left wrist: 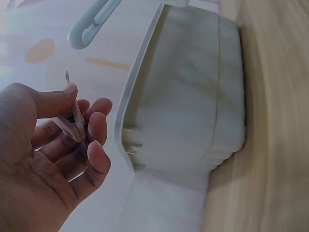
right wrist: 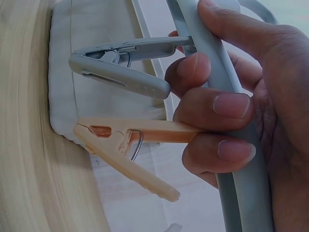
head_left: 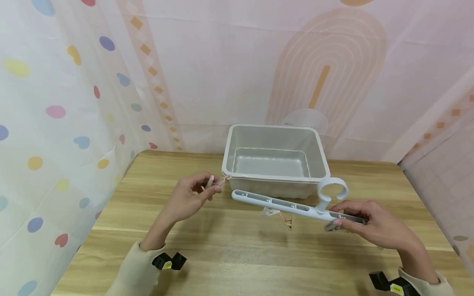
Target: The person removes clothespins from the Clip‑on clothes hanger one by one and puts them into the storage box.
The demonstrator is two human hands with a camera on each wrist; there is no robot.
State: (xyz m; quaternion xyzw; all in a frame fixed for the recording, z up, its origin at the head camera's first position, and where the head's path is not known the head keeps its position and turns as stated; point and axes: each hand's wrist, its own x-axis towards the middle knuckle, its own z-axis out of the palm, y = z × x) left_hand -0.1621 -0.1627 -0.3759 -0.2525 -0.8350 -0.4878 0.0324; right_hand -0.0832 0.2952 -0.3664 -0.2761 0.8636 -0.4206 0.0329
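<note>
My left hand (head_left: 189, 199) pinches a pale pinkish clothespin (left wrist: 72, 128) between thumb and fingers, just off the left front corner of the grey plastic bin (head_left: 274, 187). My right hand (head_left: 381, 224) grips one end of a light blue-grey hanger (head_left: 274, 202), its bar slanting in front of the bin and its open hook (head_left: 342, 190) pointing up. Below the bar hang several clothespins. A grey clothespin (right wrist: 120, 77) and an orange clothespin (right wrist: 128, 159) extend from the bar beside my right fingers. Farther left on it are a white clothespin (head_left: 271, 211) and a tan one (head_left: 287, 222).
The bin stands at the back of the wooden table (head_left: 237, 263), against a patterned cloth backdrop (head_left: 222, 74). More cloth with coloured dots (head_left: 55, 111) hangs along the left side. Black wrist cameras (head_left: 168, 261) sit on both sleeves.
</note>
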